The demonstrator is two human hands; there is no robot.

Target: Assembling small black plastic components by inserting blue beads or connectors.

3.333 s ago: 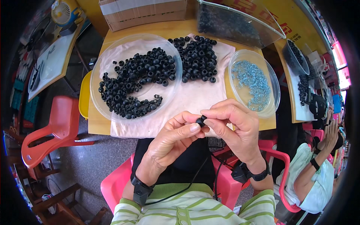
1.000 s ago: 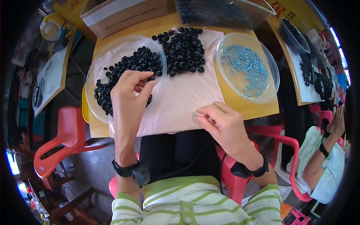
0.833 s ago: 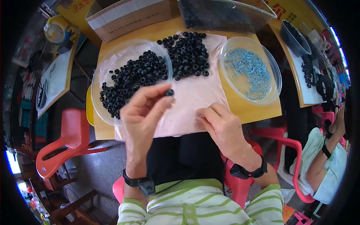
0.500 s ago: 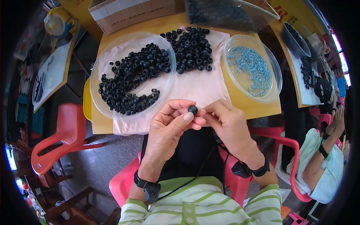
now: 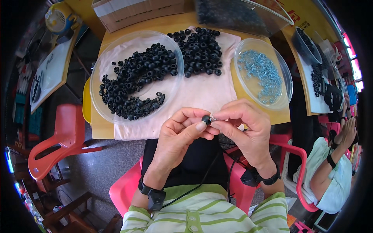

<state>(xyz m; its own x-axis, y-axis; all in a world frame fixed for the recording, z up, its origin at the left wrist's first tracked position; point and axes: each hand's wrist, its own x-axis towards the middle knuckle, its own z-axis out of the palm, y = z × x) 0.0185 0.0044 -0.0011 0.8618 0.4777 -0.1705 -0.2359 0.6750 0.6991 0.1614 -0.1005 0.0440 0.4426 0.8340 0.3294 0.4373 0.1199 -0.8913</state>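
Between the fingertips and thumb of my left hand (image 5: 179,128) is a small round black bead-like ball (image 5: 205,119). My right hand (image 5: 246,123) pinches a small silvery ridged piece (image 5: 214,119), its end against the ball's right side; whether it is a spring or a screw I cannot make out. Both hands are above my lap, near the front edge of the pink cloth (image 5: 206,93). Beyond my left hand sits a round clear tray (image 5: 97,99) holding many similar black balls and smaller black pieces. A second clear tray (image 5: 285,83), beyond my right hand, holds small bluish pieces.
Loose black balls (image 5: 200,50) are heaped on the cloth between the trays. A cardboard box (image 5: 136,13) and a clear bin (image 5: 241,17) stand at the back of the wooden table (image 5: 105,130). A red chair (image 5: 70,126) is at left. Another person's arm (image 5: 330,167) shows at right.
My right hand has turned and opened out to show a silvery piece against the ball. The ball and both hands have shifted slightly right.
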